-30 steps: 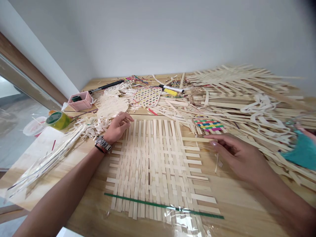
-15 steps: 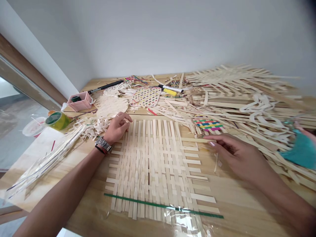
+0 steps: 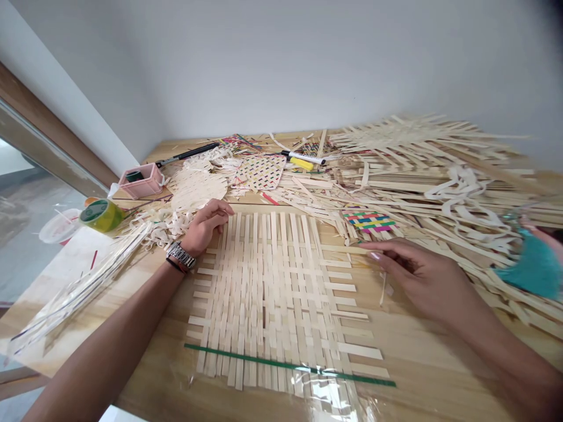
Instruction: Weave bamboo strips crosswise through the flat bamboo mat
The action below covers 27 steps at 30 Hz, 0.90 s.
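A woven mat of pale bamboo strips [image 3: 272,287] lies flat on the wooden table, its strip ends loose at the sides. Along its near edge runs a green strip [image 3: 290,367], partly under clear tape. My right hand [image 3: 409,269] pinches the right end of a pale crosswise bamboo strip [image 3: 341,249] between thumb and index finger. That strip passes into the far part of the weave. My left hand [image 3: 206,225], with a watch on its wrist, is at the mat's far left corner, fingers curled together; whatever is between them is hidden.
Loose strips and offcuts [image 3: 396,193] pile up behind and to the right. Small coloured woven pieces [image 3: 367,221] lie among them. Markers [image 3: 303,161], a pink basket [image 3: 141,180] and a tape roll [image 3: 101,215] are farther back. Someone's teal sleeve [image 3: 532,264] shows at right.
My left hand has shifted slightly up and left at the mat's corner, its index finger straighter. My right hand keeps its pinch on the strip and has hardly moved.
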Each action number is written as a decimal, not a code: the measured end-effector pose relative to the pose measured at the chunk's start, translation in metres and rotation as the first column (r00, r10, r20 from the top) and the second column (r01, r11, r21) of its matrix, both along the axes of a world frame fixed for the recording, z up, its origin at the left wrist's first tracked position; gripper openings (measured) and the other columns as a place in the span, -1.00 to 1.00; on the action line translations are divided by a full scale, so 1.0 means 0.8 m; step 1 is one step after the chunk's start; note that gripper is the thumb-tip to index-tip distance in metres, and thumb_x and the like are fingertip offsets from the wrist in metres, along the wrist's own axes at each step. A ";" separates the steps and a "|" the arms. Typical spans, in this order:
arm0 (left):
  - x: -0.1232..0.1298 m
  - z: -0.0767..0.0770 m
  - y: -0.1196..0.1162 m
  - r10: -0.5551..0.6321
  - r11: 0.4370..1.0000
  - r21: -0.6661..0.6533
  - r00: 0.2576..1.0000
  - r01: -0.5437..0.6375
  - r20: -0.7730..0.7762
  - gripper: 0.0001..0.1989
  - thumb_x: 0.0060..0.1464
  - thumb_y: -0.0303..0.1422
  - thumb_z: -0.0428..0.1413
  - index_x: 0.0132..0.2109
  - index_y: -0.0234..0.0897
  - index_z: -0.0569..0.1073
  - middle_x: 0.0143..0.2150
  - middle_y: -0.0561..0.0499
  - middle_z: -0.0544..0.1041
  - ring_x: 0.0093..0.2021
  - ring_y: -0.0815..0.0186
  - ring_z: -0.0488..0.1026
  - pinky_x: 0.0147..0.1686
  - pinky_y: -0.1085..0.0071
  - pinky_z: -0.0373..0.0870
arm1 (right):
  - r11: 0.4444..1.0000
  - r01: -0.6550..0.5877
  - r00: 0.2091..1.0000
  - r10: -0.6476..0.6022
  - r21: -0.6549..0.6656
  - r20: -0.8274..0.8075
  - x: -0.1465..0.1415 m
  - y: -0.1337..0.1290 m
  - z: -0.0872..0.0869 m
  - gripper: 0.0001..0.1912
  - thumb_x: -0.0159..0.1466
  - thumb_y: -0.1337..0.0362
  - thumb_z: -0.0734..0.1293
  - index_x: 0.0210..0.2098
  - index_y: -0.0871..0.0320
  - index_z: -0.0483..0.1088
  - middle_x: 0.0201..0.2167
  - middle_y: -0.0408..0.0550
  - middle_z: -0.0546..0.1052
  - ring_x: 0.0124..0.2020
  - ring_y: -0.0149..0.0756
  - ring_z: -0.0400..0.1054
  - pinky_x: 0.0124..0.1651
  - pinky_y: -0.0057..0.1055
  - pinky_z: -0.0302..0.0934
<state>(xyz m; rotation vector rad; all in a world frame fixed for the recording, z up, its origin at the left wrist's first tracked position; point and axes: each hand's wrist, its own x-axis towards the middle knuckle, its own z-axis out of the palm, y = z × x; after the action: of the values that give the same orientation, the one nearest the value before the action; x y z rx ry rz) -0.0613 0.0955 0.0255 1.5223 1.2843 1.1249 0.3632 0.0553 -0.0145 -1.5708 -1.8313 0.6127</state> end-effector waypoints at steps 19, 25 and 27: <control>-0.001 0.001 -0.002 -0.011 1.000 -0.016 1.000 0.011 0.011 -0.87 0.08 -0.34 0.16 -0.21 -0.22 0.55 -0.26 0.03 0.56 -0.47 0.35 0.45 -0.40 0.34 0.41 | 1.000 0.006 1.000 -0.006 -0.003 -0.001 -0.007 -0.002 0.010 -0.59 0.28 -0.06 0.32 -0.10 0.02 0.67 -0.07 0.00 0.70 -0.22 -0.14 0.54 -0.24 -0.26 0.30; 0.001 0.005 -0.002 -0.015 1.000 0.023 0.999 0.016 -0.044 -0.85 0.07 -0.33 0.16 -0.20 -0.25 0.56 0.01 0.01 0.52 -0.46 0.42 0.47 -0.37 0.32 0.45 | 1.000 -0.007 0.999 0.007 -0.025 -0.032 -0.011 -0.001 0.017 -0.59 0.28 -0.07 0.31 -0.13 0.02 0.66 -0.11 0.01 0.71 -0.26 -0.14 0.53 -0.25 -0.25 0.29; 0.002 0.006 -0.002 -0.014 1.000 0.025 0.998 0.016 -0.057 -0.85 0.08 -0.32 0.17 -0.20 -0.25 0.57 0.02 0.01 0.51 -0.45 0.42 0.47 -0.37 0.33 0.45 | 1.000 -0.013 0.999 0.012 -0.028 -0.039 -0.012 -0.002 0.020 -0.59 0.27 -0.09 0.30 -0.14 0.00 0.65 -0.13 0.00 0.70 -0.29 -0.15 0.51 -0.27 -0.25 0.28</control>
<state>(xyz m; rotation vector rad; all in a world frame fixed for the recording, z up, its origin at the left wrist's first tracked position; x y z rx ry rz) -0.0598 0.0939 0.0306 1.5901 1.2990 1.0996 0.3540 0.0539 0.0015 -1.5560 -1.8121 0.6731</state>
